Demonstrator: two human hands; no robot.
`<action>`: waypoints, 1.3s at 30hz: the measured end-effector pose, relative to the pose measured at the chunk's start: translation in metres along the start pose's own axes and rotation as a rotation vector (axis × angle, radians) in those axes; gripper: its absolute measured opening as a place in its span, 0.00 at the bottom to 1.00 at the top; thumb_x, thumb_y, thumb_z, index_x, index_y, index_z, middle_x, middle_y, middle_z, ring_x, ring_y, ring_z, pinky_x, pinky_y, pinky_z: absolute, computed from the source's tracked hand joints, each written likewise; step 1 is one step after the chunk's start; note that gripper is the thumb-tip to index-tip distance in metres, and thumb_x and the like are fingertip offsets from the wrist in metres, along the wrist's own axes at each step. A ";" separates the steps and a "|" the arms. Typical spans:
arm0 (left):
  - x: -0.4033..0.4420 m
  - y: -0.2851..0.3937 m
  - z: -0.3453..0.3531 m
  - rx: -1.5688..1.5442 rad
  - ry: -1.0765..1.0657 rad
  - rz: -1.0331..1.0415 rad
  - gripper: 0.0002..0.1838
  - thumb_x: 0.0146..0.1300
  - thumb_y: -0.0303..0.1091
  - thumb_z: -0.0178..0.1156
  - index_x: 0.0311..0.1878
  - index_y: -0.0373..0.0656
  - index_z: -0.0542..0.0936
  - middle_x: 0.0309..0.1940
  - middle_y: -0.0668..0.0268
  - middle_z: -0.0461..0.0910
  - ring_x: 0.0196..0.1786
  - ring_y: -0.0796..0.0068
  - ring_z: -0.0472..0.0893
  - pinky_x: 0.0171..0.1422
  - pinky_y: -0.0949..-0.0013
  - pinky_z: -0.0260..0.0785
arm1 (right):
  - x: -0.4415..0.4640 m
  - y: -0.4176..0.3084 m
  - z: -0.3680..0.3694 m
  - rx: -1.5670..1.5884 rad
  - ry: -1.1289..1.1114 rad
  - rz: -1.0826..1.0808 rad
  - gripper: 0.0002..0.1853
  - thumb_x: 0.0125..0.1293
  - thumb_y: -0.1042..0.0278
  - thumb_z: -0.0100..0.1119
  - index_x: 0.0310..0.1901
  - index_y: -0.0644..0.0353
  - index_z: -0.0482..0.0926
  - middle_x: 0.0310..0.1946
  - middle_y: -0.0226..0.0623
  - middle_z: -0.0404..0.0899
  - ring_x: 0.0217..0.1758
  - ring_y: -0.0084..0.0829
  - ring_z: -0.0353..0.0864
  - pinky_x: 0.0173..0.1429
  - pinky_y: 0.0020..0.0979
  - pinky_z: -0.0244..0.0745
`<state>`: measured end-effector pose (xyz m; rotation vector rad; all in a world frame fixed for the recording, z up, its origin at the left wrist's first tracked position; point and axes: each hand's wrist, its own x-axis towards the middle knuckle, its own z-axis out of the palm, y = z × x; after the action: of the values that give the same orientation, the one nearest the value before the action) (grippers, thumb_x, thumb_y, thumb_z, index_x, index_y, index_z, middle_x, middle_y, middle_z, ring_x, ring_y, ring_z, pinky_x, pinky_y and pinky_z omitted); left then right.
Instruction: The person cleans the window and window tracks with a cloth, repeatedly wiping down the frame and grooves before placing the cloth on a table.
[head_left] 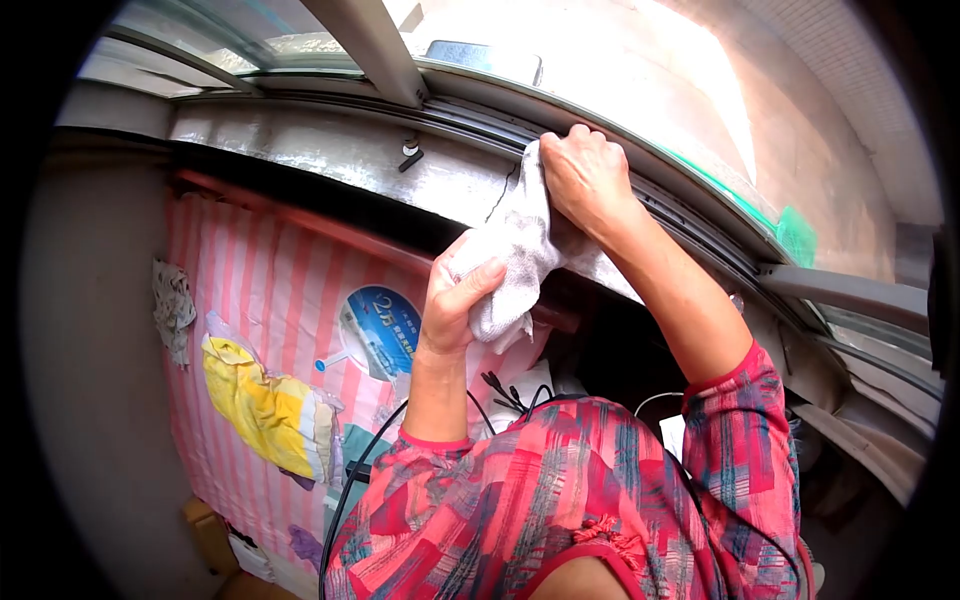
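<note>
A white cloth (pixel 520 240) with grey smudges is stretched between my two hands at the window. My left hand (pixel 452 295) grips its lower, bunched part, thumb across the fabric. My right hand (pixel 588 178) is closed over the cloth's upper end, right at the metal window track (pixel 470 122). Whether its fingers press the cloth into the track's groove is hidden behind the hand. Below the track runs the worn, whitish window sill (pixel 300 155).
A small dark object (pixel 411 160) lies on the sill. Below is a pink striped sheet (pixel 260 250) bearing a blue round fan (pixel 380 330), a yellow cloth (pixel 258 405) and a grey rag (pixel 173 310). Black cables (pixel 510 395) hang near my body. Window frame bars (pixel 375 50) rise ahead.
</note>
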<state>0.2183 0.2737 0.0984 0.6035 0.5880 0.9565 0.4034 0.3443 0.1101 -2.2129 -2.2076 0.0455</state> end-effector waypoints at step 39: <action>-0.025 -0.126 0.041 0.782 -0.614 -0.659 0.13 0.57 0.39 0.68 0.37 0.39 0.81 0.29 0.72 0.79 0.32 0.86 0.74 0.37 0.77 0.67 | -0.353 0.080 0.081 0.604 0.060 0.748 0.24 0.47 0.70 0.67 0.49 0.54 0.76 0.37 0.46 0.79 0.42 0.46 0.80 0.46 0.40 0.75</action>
<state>0.3066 0.1880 0.0438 1.2384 0.5325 -0.1345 0.4801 -0.0101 0.0299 -2.4221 -1.0105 0.5519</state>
